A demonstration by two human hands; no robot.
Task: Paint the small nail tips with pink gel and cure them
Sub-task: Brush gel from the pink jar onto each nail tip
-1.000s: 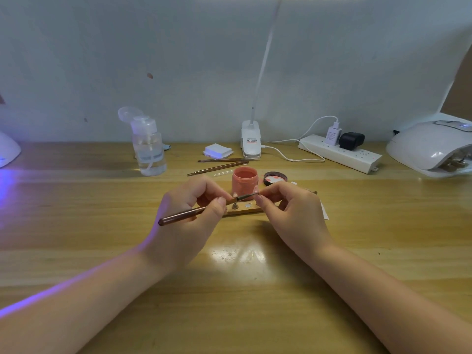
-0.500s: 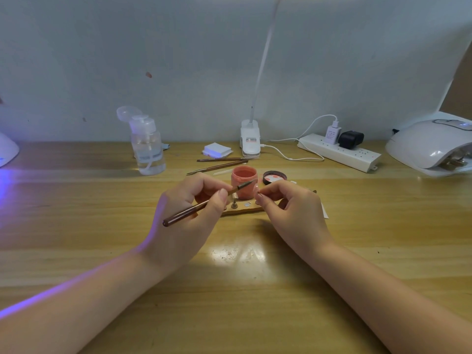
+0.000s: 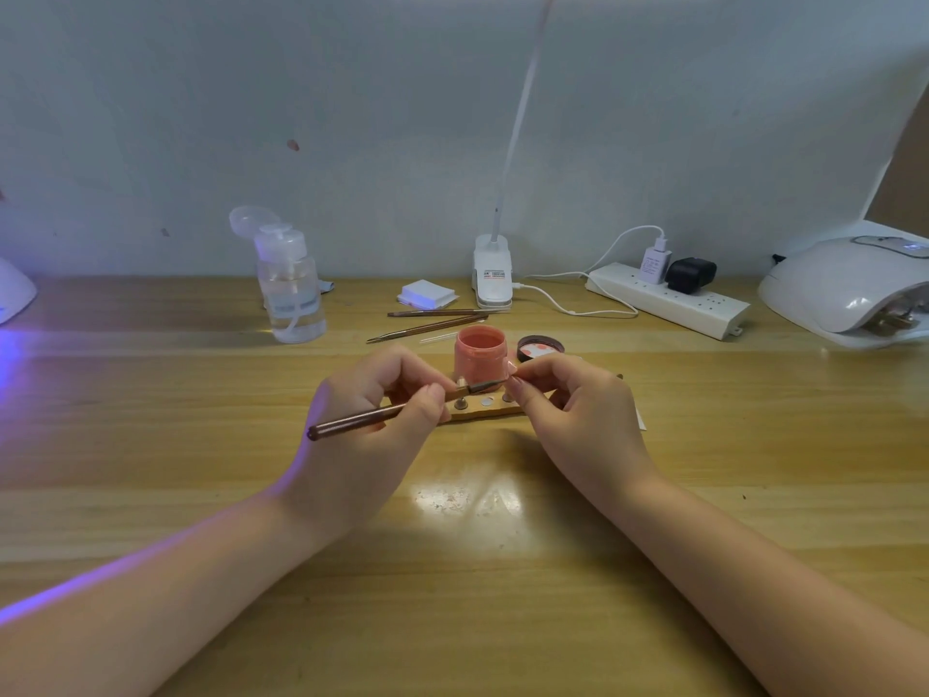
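My left hand [image 3: 374,425] grips a brown nail brush [image 3: 352,422], its bristle end reaching right to a small nail tip [image 3: 512,368] pinched between the thumb and forefinger of my right hand [image 3: 578,420]. Under both hands lies a wooden nail-tip holder [image 3: 482,409] with small round pegs. Just behind it stands an open pot of pink gel [image 3: 480,352], and its dark lid [image 3: 540,348] lies to the right. A white curing lamp [image 3: 849,289] sits at the far right of the wooden table [image 3: 704,445].
Two more brushes [image 3: 432,321] lie behind the pot. A clear pump bottle [image 3: 289,284], a white pad stack [image 3: 426,294], a clip lamp base [image 3: 492,271] and a power strip [image 3: 668,299] line the back. Another lamp [image 3: 12,289] glows violet at the far left.
The brush tip rose to the pink pot half a second ago and has come back down to the nail tip. My right hand has hardly moved.
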